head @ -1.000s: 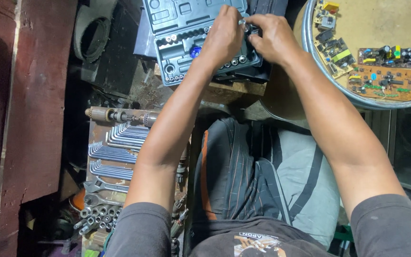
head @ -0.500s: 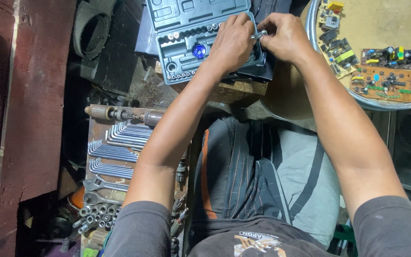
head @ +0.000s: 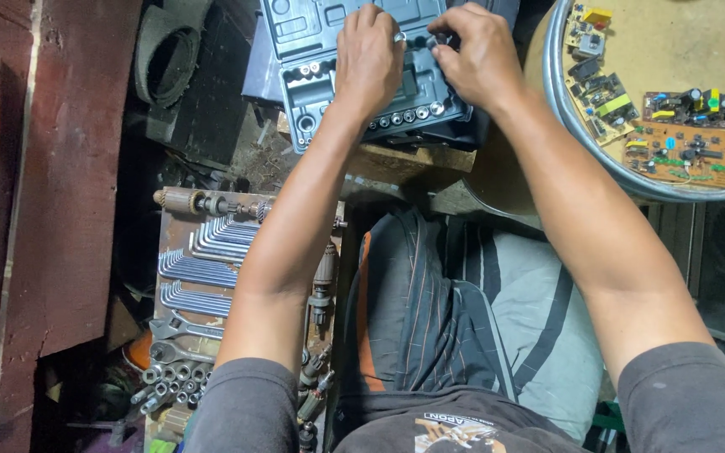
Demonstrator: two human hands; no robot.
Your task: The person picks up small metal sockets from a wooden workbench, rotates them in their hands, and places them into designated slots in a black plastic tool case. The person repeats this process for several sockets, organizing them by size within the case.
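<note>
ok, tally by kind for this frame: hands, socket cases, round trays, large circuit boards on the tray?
Bare hands: 2, left hand and right hand
Open grey plastic socket set case: 1
Round metal-rimmed tray: 1
Large orange-brown circuit boards: 1
Total: 5

Left hand (head: 368,59) and right hand (head: 482,52) over open grey socket set case (head: 312,92), fingers pinching small metal socket (head: 442,39), round tray (head: 585,147) of circuit boards (head: 685,151) right, hex keys (head: 199,260) lower left, striped cushion (head: 463,310) below.
</note>
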